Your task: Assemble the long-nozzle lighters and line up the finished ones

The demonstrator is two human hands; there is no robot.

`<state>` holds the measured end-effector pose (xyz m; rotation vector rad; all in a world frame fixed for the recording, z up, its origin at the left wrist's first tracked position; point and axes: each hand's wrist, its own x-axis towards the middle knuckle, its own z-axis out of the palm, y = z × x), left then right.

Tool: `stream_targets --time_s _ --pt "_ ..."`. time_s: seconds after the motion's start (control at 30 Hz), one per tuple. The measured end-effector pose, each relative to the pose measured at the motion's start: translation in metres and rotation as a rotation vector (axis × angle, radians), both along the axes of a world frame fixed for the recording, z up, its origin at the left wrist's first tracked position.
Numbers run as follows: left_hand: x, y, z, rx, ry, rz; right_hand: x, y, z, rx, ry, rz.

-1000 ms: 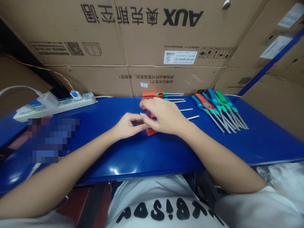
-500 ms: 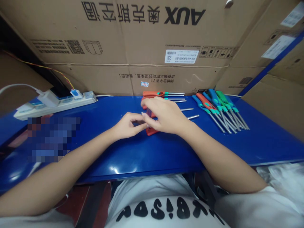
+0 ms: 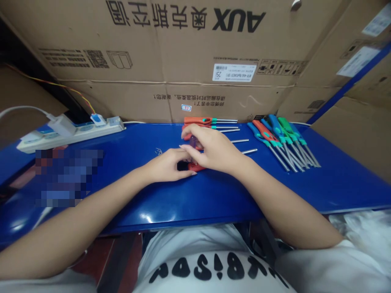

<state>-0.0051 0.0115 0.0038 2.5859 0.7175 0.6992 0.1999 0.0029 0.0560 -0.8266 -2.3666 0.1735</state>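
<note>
My right hand (image 3: 212, 148) is closed around a screwdriver (image 3: 193, 141) with a see-through purple handle, standing upright between thumb and fingers; its tip is hidden. Under it lies an orange long-necked lighter (image 3: 195, 167), its metal tube (image 3: 249, 151) pointing right. My left hand (image 3: 168, 165) grips the handle end of this lighter, thumb at the near side and fingers at the far side. More orange lighters (image 3: 197, 121) lie in a row behind my hands, partly covered by the right one. Tiny screws (image 3: 159, 151) are scattered just beyond my left hand.
A pile of blue, orange and green lighters (image 3: 282, 136) lies on the blue table (image 3: 195, 203) at the right. A white power strip (image 3: 82, 132) with plugs is at the back left. Cardboard (image 3: 152, 69) stands along the back edge.
My left hand has shifted slightly right and turned, its thumb now farther along the near side of the lighter. The screwdriver handle shows more clearly; my right hand barely moved.
</note>
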Motion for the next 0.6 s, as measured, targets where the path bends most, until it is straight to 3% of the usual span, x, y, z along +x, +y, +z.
stream_targets --time_s 0.13,0.33,0.53,0.6 --pt "0.0032 -0.0003 -0.0024 -0.043 -0.042 0.013 0.0007 -0.0006 0.0003 0.077 -0.015 0.032" --pt "0.0029 0.0003 -0.0024 -0.095 -0.026 0.03 0.0004 -0.0043 0.0082 0.104 -0.192 -0.099" --pt "0.0026 0.0007 -0.0031 -0.075 0.002 0.051 0.0059 0.001 0.0068 0.09 -0.129 0.101" --pt "0.003 0.0004 -0.0033 -0.082 -0.006 0.039 0.0066 0.0019 0.0075 0.1 -0.133 0.092"
